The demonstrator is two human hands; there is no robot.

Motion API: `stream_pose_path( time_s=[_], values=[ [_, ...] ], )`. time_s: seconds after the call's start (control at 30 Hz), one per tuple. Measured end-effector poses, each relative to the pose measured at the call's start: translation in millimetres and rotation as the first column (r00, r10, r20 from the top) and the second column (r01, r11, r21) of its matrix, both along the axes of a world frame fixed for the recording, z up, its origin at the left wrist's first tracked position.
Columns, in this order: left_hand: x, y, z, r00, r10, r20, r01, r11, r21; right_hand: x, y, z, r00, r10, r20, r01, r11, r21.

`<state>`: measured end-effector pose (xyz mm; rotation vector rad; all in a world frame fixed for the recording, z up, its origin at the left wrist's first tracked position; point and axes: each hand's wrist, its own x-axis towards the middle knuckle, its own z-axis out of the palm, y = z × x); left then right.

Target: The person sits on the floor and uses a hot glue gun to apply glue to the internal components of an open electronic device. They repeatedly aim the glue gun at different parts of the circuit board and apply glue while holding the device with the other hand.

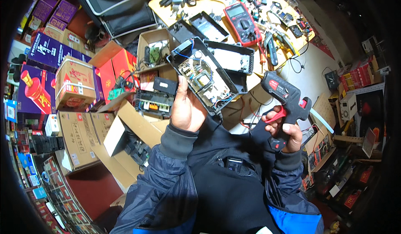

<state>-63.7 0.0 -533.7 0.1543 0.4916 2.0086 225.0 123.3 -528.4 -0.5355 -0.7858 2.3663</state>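
Note:
My left hand [189,108] is closed around the lower left side of an opened black power adapter case [222,76], tilted with its inside facing up. A circuit board [204,82] with a transformer and thin blue wires sits in that case. In my right hand [288,131] is a black glue gun [283,92], its nozzle end pointing up and left, toward the case but apart from it. My fingers lie at its red trigger [275,115]. A pale glue stick [321,121] sticks out of its back end.
Ahead stands a wooden table [163,9] holding a red multimeter [243,24], pliers [286,42], empty black case halves [209,26] and scattered small parts. Cardboard boxes [77,83] are stacked at the left. An open carton [138,119] with electronics stands near my left arm.

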Motion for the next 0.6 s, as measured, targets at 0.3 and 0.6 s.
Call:
stream_pose_path(
  time_s=[0.3,0.6],
  values=[
    [3,41,16,0.993,-0.119,-0.019,0.121,0.982,0.142,-18,22,10,0.992,-0.057,-0.111,0.057,0.998,0.002],
    [22,39,-4,0.995,-0.09,0.054,0.087,0.995,0.04,-19,12,6,0.985,-0.11,-0.136,0.104,0.993,-0.048]
  ],
)
